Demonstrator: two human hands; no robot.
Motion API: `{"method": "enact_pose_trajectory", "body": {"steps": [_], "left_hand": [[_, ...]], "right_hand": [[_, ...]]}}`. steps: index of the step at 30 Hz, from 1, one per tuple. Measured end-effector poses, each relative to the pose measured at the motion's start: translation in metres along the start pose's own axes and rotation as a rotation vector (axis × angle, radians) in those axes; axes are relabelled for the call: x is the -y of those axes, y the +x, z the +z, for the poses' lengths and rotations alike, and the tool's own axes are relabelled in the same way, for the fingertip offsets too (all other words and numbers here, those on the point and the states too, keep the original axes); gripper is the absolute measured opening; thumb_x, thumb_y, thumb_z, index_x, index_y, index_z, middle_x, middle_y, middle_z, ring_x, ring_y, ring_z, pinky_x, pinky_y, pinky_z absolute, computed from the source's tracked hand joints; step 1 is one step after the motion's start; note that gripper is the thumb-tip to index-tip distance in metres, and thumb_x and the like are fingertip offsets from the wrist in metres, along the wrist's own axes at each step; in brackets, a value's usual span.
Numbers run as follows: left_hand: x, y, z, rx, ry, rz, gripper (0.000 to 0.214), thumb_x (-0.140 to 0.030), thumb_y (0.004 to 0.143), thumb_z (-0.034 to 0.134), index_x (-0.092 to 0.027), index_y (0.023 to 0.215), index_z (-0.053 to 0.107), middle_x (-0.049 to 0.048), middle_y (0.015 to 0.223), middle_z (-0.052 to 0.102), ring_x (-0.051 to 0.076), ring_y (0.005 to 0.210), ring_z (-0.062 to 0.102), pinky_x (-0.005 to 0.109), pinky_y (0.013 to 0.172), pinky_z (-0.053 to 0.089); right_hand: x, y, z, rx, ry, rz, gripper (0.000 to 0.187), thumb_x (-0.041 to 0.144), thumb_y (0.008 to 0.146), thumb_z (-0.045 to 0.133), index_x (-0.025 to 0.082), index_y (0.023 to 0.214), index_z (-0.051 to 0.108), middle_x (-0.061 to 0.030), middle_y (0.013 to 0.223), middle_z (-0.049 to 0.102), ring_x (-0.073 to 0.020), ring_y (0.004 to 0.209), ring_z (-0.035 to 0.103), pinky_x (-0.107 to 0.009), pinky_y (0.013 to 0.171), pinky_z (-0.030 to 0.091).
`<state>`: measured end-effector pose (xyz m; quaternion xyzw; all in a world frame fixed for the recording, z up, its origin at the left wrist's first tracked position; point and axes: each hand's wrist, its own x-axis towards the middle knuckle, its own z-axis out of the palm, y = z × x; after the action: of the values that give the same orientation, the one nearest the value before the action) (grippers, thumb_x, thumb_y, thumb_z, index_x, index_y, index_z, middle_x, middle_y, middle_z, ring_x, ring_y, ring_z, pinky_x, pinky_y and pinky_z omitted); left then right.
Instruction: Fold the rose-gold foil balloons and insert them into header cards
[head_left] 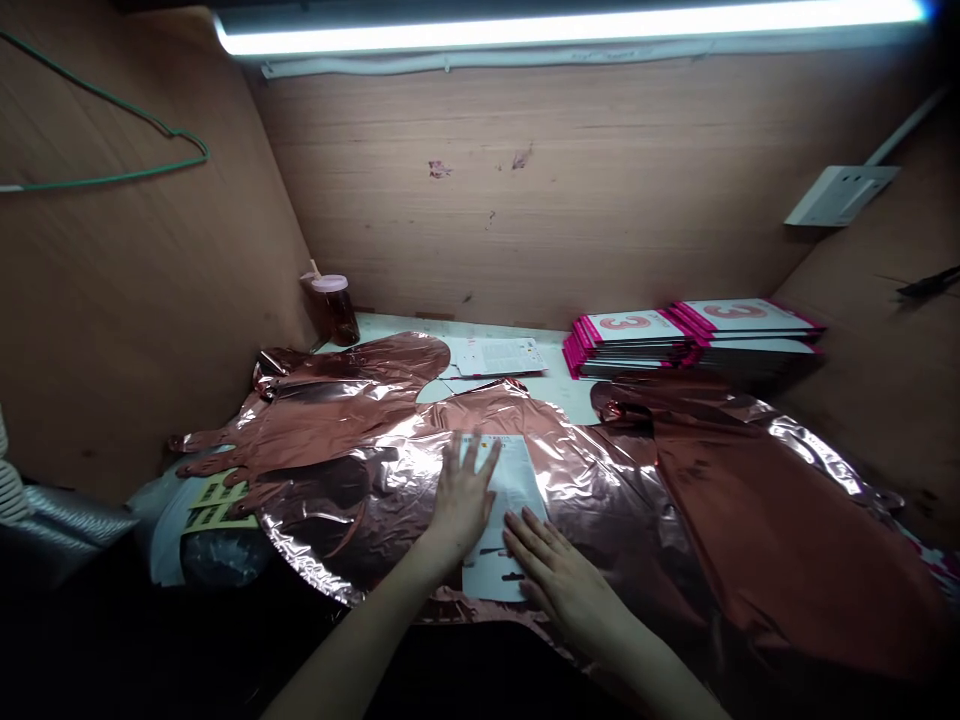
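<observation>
left hand (463, 508) and right hand (562, 575) on printed sheet (519, 480)
left fingers (471, 455) spread, right fingers (534, 540) nearly together, all extended, gripping nothing; sheet overlies shiny foil (405, 480).

The left hand (463, 505) and right hand (559, 570) rest on a pale sheet (516, 485) atop copper-coloured foil (397, 490). Pink-edged packets (630, 340) sit stacked behind on the worktop (571, 398).

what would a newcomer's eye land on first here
Probably the shiny rose-gold foil spread across the work surface, gleaming under the bright tube light along the top of the view. Near the middle, the open left hand and right hand are over a pale printed sheet on that foil. Behind, to the right, the pink-edged stacks marked "3" also stand out.
</observation>
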<state>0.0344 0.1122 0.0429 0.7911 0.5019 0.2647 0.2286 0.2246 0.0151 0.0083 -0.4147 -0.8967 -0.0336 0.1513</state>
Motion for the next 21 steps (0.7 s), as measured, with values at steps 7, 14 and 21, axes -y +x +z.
{"method": "enact_pose_trajectory", "body": {"steps": [7, 14, 21], "left_hand": [[0.022, 0.012, 0.006, 0.406, 0.406, 0.287, 0.058, -0.052, 0.099, 0.035, -0.031, 0.152, 0.026, 0.0074, 0.162, 0.009, 0.032, 0.15, 0.003, 0.06, 0.119, 0.012], [0.03, 0.011, 0.016, 0.374, 0.466, 0.314, 0.061, -0.054, 0.097, 0.037, -0.031, 0.152, 0.024, 0.008, 0.162, 0.01, 0.033, 0.149, 0.005, 0.06, 0.118, 0.013], [0.035, 0.01, 0.021, 0.335, 0.454, 0.326, 0.06, -0.053, 0.097, 0.04, -0.031, 0.151, 0.027, 0.0078, 0.162, 0.013, 0.032, 0.149, 0.007, 0.059, 0.118, 0.013]], "right_hand": [[0.003, -0.003, 0.001, -0.078, 0.182, 0.067, 0.044, 0.018, 0.096, 0.047, 0.02, 0.14, 0.047, -0.0118, 0.141, 0.053, -0.0283, 0.132, 0.045, -0.047, 0.101, 0.048], [0.013, 0.047, 0.013, -0.234, 0.439, 0.245, 0.006, 0.013, 0.085, 0.064, 0.019, 0.084, 0.067, -0.0061, 0.083, 0.06, -0.0217, 0.081, 0.053, -0.035, 0.07, 0.049], [-0.002, 0.049, 0.021, -0.209, 0.473, 0.2, 0.008, 0.018, 0.084, 0.068, 0.021, 0.077, 0.066, -0.002, 0.079, 0.06, -0.0188, 0.079, 0.054, -0.031, 0.07, 0.043]]}}
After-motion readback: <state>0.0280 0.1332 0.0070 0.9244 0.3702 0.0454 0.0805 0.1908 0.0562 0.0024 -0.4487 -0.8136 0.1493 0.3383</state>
